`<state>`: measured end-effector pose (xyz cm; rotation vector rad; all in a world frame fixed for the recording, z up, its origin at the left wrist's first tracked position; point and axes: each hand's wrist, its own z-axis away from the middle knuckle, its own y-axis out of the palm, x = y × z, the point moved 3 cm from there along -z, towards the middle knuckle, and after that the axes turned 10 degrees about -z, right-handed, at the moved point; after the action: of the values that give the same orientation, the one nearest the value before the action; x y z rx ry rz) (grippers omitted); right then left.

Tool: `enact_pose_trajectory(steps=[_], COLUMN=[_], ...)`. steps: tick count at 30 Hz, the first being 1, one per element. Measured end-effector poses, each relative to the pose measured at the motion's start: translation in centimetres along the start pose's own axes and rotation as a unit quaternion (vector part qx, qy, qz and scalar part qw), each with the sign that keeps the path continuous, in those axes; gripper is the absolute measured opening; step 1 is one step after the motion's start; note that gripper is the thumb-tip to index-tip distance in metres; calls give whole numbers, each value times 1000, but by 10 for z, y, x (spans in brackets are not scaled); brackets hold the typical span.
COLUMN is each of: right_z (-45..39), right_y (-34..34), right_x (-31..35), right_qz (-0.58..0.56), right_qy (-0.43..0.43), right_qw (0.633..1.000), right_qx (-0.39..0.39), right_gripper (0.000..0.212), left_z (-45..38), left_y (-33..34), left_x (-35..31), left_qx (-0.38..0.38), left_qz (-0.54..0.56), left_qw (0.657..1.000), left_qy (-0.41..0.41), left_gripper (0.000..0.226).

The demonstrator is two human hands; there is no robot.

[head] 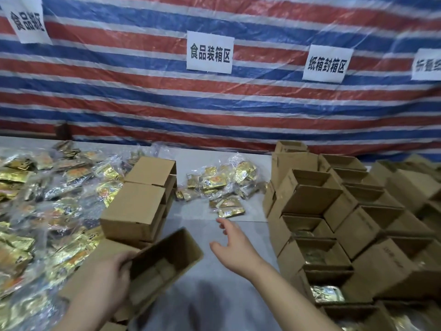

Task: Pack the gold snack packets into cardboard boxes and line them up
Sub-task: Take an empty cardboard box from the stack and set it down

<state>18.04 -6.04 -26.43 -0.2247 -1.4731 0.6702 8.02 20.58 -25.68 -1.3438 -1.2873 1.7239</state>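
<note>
My left hand (108, 283) grips the near wall of an open cardboard box (167, 261), tilted with its mouth facing up and right; nothing gold shows inside it. My right hand (233, 244) hovers open over the white table (214, 283), fingers stretched toward a loose gold snack packet (231, 212) just beyond the fingertips. More gold packets in a torn clear bag (219, 180) lie behind it. A big heap of bagged gold packets (47, 199) fills the left side.
Stacked shut boxes (140, 199) stand centre-left. Rows of open boxes (334, 223) are lined up on the right, some holding gold packets (327, 293). A red, white and blue striped tarp (214, 103) with paper signs hangs behind the table.
</note>
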Motion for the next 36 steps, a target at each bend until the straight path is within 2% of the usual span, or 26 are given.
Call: enact_pose_trajectory(steps=[3,6,10,14,24,28,36], right_z=[-9,-19,-30,-39,-103,-126,-151], right_y=[-13,-37,-76,-92,-80,-76,-87], right_x=[-11,-34,-74,-110,-185,-203,-213], right_qz=[-3,58,170,230,246,251,216], right_qy=[23,59,81,87,91,79,65], right_qw=[1000,996,981,968,965,965,974], right_qx=[17,17,-38,-44,0,6,12], right_gripper=[76,72,39,4,22,17,33], left_z=[-22,-49,-78,-98,-150,-162,-188], left_y=[25,54,93,133,223,250,259], left_x=[-55,-105,-157,-186,-197,-195,-205], left_qx=[65,114,205,244,182,155,99], left_qz=[102,92,111,108,71,50,30], left_qw=[992,984,963,955,979,985,993], left_qy=[47,103,134,126,59,64,51], left_gripper=[28,21,26,25,17,16,29])
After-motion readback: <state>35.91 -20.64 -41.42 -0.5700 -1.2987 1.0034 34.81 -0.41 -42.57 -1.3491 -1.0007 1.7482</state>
